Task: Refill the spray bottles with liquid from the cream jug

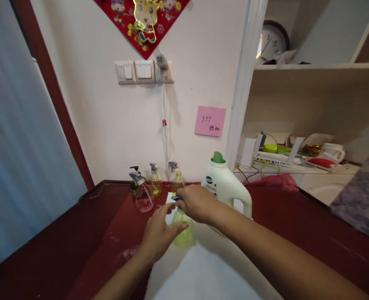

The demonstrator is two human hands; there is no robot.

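Observation:
A see-through spray bottle (184,233) with a yellow-green tint stands upright in front of me on a white sheet (203,271). My right hand (200,203) is closed over its grey spray head (175,198), which is largely hidden by the fingers. To the left of the bottle is my left hand (161,229), thumb and fingers apart. Its thumb overlaps the bottle's body in view; whether it touches, I cannot tell. Just behind my right hand stands a large pale green jug (225,183) with a handle, its mouth uncapped and a green piece (217,157) inside.
Several more bottles line the back left: a pinkish spray bottle (144,198), a dark pump bottle (134,189) and yellowish spray bottles (155,183). A white cable (165,141) runs down the wall behind them. Shelves with a router (272,158) stand at the right.

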